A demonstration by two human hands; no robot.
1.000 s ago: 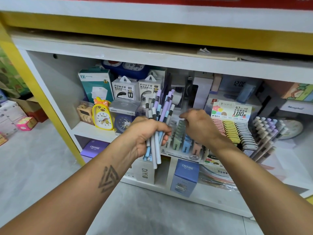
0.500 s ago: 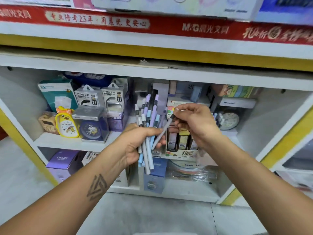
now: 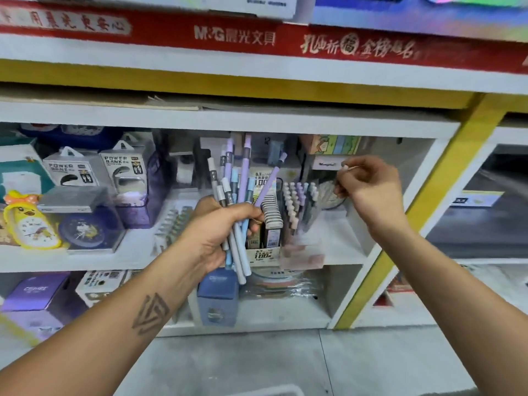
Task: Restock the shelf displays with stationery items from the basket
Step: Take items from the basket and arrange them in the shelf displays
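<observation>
Head view: the left hand point(image 3: 225, 232), just below centre, is curled round a bundle of pens point(image 3: 237, 195), which fan upward toward 12 o'clock in purple, blue and grey, their lower ends sticking out below the fist. The right hand point(image 3: 368, 192), at about 2 o'clock from the left and well apart from it, has its fingers bent and pinches a single pen point(image 3: 341, 178) near its pale tip; blur hides the rest of that pen. Between the two hands, on the white shelf point(image 3: 337, 247), stands a display rack of pens point(image 3: 300, 204) with pale caps in rows, just beside a lead refill display point(image 3: 270, 224) at its 9 o'clock. Far toward 9 o'clock on the same shelf sit a yellow duck clock point(image 3: 27, 221) and two power bank boxes point(image 3: 123, 170). At 12 o'clock runs a red banner point(image 3: 234, 37).
</observation>
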